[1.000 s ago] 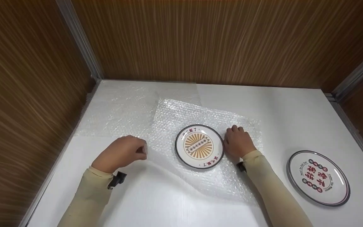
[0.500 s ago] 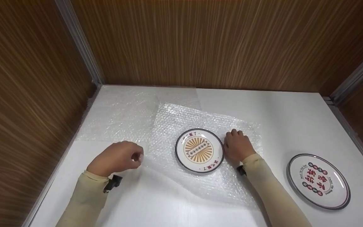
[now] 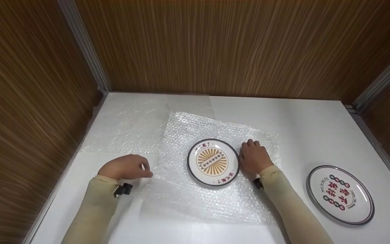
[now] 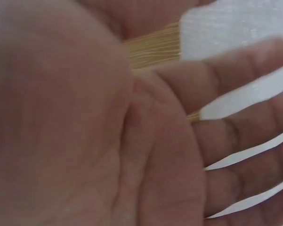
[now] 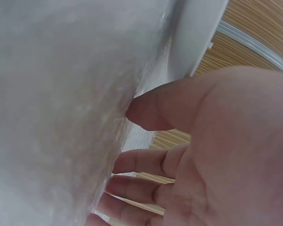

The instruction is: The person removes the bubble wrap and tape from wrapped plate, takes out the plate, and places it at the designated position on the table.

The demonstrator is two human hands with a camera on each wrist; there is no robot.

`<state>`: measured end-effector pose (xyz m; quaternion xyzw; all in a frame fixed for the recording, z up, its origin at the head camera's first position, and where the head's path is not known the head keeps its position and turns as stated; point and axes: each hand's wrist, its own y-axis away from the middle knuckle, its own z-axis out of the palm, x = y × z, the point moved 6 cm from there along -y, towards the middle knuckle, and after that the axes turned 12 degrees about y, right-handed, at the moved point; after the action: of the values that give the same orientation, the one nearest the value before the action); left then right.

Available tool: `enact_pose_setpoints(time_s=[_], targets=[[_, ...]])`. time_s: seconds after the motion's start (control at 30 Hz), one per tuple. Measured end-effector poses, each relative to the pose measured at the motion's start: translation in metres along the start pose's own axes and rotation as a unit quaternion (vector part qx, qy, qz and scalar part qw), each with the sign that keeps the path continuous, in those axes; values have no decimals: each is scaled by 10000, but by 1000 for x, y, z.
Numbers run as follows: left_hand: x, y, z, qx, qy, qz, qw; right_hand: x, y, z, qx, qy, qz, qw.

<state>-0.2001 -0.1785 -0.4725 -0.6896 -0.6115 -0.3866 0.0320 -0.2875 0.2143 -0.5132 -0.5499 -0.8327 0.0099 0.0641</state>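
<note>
A round white plate with a dark rim and an orange sunburst lies face up on a sheet of bubble wrap. My right hand rests on the wrap just beside the plate's right edge. In the right wrist view, its thumb and fingertips touch the wrap, spread apart. At the wrap's left edge is my left hand, holding nothing. The left wrist view shows its fingers extended, with gaps between them.
A larger white plate with red lettering lies at the right of the white table. Another bubble wrap sheet covers the back left. Wood-grain panels stand at the back and both sides.
My left hand has let go of the wrap's near left corner, which has dropped flat onto the table. The right hand and both plates stay in place.
</note>
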Motion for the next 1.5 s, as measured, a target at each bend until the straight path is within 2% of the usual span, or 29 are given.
enact_pose_setpoints(time_s=[0.3, 0.47, 0.6, 0.73, 1.0, 1.17, 1.33, 1.5], targets=[[-9, -56, -8, 602, 548, 44, 9967, 0, 1, -1, 79, -26, 8, 10000], [-1, -70, -4, 1042, 721, -40, 9919, 1, 1, -1, 88, -64, 16, 9999], [8, -72, -3, 1308, 890, 94, 9874, 1, 0, -2, 38, -76, 39, 10000], [10, -73, -3, 1547, 1171, 230, 9807, 1, 0, -2, -36, -135, 88, 9999], [8, -72, 4, 1701, 1354, 505, 9748, 0, 2, -4, 49, -57, 30, 10000], [11, -72, 5, 1877, 1350, 679, 9705, 1, 2, -4, 14, -83, 80, 9999], [13, -71, 6, 1897, 1252, 720, 9712, 1, 2, -2, -69, -161, 94, 9998], [17, -70, 3, 2230, 1099, 912, 9643, 1, 1, -2, -43, -156, 49, 9999]])
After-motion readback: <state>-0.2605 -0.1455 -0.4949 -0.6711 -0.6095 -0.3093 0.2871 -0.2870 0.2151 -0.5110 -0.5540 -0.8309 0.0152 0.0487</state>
